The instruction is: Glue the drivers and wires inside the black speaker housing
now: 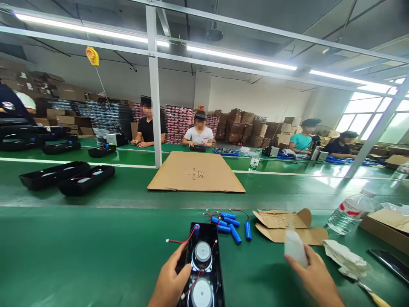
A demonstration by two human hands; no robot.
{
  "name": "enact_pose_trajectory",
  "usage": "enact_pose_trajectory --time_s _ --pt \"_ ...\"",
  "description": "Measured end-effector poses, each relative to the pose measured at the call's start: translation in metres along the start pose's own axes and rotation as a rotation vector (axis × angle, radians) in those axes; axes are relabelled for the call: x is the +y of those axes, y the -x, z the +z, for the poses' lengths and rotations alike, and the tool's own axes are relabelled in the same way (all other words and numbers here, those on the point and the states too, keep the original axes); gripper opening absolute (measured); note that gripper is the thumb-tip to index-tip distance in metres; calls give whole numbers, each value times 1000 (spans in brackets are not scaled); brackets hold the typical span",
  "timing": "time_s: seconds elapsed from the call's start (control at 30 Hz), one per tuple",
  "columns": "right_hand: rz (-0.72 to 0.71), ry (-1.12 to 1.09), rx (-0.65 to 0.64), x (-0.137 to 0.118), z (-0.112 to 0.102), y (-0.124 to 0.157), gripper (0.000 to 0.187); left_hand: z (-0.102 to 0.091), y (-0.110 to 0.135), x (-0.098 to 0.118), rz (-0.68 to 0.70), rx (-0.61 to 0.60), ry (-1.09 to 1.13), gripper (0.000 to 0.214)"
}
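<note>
My left hand grips the left side of a black speaker housing on the green bench. Two round speaker drivers sit inside it, with red and black wires across them. At its far end shows a blue battery, its red lead ending in a white plug outside the left wall. My right hand pinches a whitish, translucent object, blurred, its kind unclear; it is raised to the right of the housing. Several blue cylindrical batteries with wire leads lie just beyond the housing.
Behind my right hand lies cut cardboard. Rightward are a water bottle, crumpled tissue, a brush, a phone and an open box. A flat carton and black housings lie farther off. People sit opposite.
</note>
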State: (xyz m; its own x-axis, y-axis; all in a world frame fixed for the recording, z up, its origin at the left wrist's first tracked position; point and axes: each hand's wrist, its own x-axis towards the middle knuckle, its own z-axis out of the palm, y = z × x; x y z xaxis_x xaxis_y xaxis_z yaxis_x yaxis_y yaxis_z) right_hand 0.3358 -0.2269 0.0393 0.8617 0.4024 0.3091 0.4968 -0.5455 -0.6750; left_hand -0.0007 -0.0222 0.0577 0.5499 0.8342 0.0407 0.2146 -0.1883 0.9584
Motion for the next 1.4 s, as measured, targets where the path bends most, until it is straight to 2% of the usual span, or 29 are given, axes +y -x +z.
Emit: enact_pose_trajectory --time_s 0.1,0.2,0.3,0.4,0.47,0.63,0.77,0.9,1.03,1.2,1.4 --pt "-194 -64 -195 -58 -23 9 59 -1 1 5 -10 12 16 65" --pt "-270 -121 -266 -103 -48 15 51 -1 2 7 -18 15 26 66" --pt "-331 -275 -288 -129 -66 17 47 0 2 8 -8 19 10 65" --pt "-399 -479 -307 -143 -73 19 46 1 3 7 -12 34 -10 64" --pt "-424 -529 -294 -148 -71 21 47 1 4 7 -19 44 -10 63" --pt "-463 -424 -271 -160 -56 33 56 3 5 10 -9 49 -16 59" --pt "-678 -393 -320 -183 -41 45 54 4 5 7 -9 68 -10 57" --pt "-933 -238 -214 -213 -33 54 52 6 6 3 4 67 -5 55" --pt "-1031 -145 -168 -231 -30 57 53 7 5 3 21 65 -1 53" --pt "-1110 -89 -303 -248 -24 59 60 6 6 6 25 91 -37 52" --pt "-1070 -69 -474 -266 -13 59 70 4 8 12 14 99 -62 54"
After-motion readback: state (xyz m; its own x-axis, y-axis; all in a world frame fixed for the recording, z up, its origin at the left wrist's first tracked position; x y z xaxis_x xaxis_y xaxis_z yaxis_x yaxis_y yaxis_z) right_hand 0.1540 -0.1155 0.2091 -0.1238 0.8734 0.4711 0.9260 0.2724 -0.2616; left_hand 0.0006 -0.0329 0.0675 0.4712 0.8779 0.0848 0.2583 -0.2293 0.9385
